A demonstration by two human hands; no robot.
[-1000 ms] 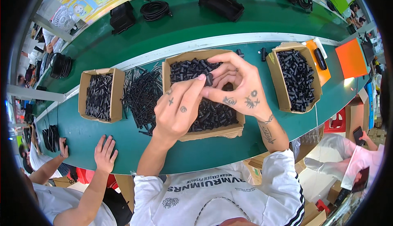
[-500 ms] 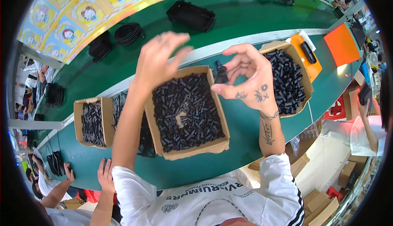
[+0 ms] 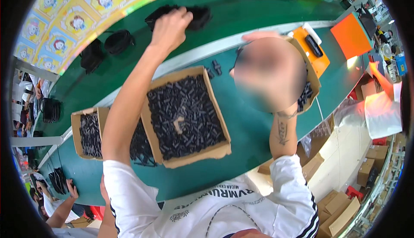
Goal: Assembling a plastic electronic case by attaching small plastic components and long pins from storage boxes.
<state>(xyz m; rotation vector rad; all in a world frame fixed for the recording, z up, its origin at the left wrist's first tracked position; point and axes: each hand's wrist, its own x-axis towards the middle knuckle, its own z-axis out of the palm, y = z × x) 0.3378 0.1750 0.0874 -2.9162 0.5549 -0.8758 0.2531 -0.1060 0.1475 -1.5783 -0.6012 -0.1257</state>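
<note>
My left hand (image 3: 170, 29) is stretched to the far green belt, its fingers curled over a black plastic tray (image 3: 200, 17) that looks smeared. My right hand (image 3: 269, 72) is badly blurred beside the right cardboard box of black sleeves (image 3: 306, 92); its fingers cannot be made out. A dark piece (image 3: 239, 52) shows at its left edge, kind unclear. Between the hands lies a small black fitting (image 3: 217, 67) on the green table. Below it stands a large open cardboard box (image 3: 196, 161), full of short black parts with a few tan bits on top.
A smaller box of thin black pins (image 3: 89, 135) and a pile of black strips (image 3: 142, 145) sit on the left. Cable coils (image 3: 118, 42) lie on the belt. An orange holder (image 3: 318, 65) and orange box (image 3: 351, 35) stand right. A co-worker's hand (image 3: 72, 189) is at far left.
My left hand has moved up and away to the black tray on the belt. The right hand, earlier holding a black cone-shaped fitting, is now blurred. The view has shifted slightly.
</note>
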